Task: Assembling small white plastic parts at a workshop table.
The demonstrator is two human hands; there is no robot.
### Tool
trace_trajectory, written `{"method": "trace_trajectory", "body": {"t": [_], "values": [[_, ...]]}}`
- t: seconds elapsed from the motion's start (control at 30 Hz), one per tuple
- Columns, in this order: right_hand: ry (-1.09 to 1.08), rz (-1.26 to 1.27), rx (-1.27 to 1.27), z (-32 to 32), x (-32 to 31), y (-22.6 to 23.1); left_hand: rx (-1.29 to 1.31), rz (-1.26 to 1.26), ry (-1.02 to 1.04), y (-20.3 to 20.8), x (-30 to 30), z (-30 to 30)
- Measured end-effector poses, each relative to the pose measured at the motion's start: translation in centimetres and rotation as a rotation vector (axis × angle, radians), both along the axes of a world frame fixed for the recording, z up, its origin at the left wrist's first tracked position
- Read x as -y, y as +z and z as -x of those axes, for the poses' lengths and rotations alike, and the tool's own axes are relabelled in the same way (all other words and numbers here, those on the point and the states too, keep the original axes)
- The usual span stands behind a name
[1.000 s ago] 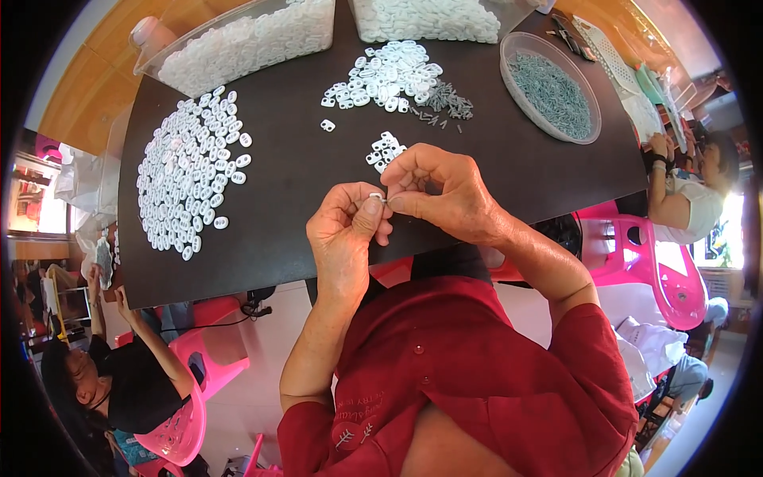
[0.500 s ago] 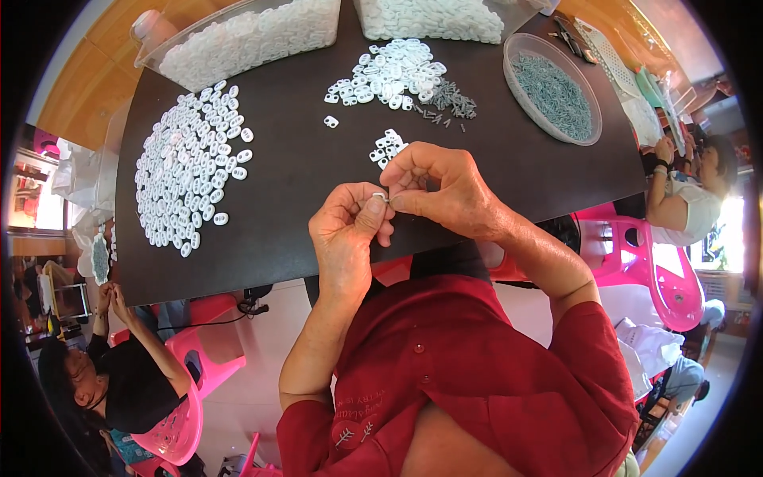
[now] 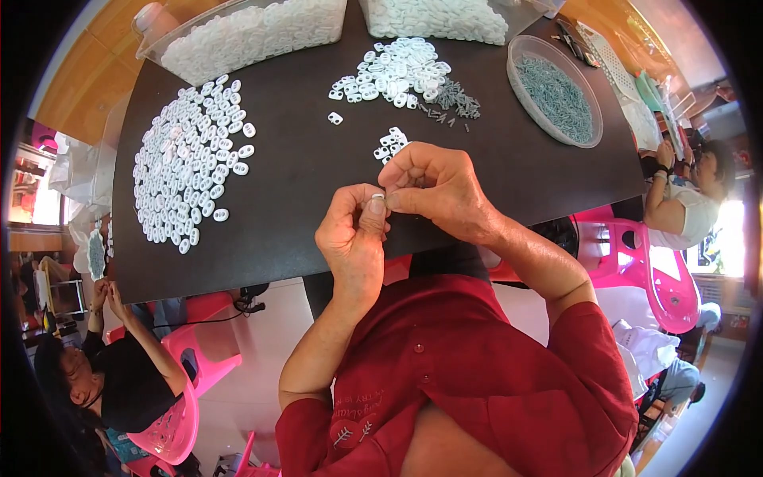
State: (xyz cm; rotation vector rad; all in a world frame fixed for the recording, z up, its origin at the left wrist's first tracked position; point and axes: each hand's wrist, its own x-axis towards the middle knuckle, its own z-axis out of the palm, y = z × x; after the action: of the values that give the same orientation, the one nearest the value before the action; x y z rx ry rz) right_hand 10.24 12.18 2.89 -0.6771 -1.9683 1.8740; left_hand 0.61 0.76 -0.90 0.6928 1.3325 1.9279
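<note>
My left hand [image 3: 350, 242] pinches a small white plastic piece [image 3: 378, 195] between thumb and forefinger, above the near edge of the dark table. Against it, my right hand [image 3: 445, 193] is closed in a pinch; whatever its fingertips hold is hidden. Just beyond my hands lies a small cluster of white plastic pieces with holes [image 3: 389, 144]. Farther off is a larger pile of white pieces [image 3: 401, 67], beside a heap of short, thin grey pieces [image 3: 455, 98]. At the left spreads a wide pile of white oval pieces [image 3: 187, 163].
Two clear bins of white pieces, one left [image 3: 254, 40] and one right [image 3: 437, 20], stand at the far edge. A round clear tub [image 3: 596, 137] holds thin grey-green pieces. Black-handled tools [image 3: 579, 46] lie beyond it. Other people sit left [image 3: 135, 374] and right [image 3: 683, 195].
My left hand has turned slightly and moved a little right, its thumb now more upright against the white piece. My right hand stays pinched beside it. The view has shifted slightly.
</note>
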Motion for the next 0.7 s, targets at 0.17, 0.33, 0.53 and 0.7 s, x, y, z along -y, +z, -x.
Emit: {"method": "trace_trajectory", "body": {"t": [0.17,0.33,0.53,0.7], "values": [[-0.062,-0.026,-0.004,0.1,0.6,-0.6,0.144,-0.03,-0.003,-0.1,-0.1,0.6],[-0.069,-0.108,-0.04,0.0,1.0,-0.9,0.152,-0.049,-0.011,0.1,0.0,0.5],[-0.099,-0.132,-0.047,0.2,1.6,-0.7,0.122,-0.075,0.029,-0.2,0.0,0.3],[-0.124,-0.028,-0.055,0.1,1.5,-0.9,0.138,-0.074,0.043,-0.5,0.0,0.3]]}}
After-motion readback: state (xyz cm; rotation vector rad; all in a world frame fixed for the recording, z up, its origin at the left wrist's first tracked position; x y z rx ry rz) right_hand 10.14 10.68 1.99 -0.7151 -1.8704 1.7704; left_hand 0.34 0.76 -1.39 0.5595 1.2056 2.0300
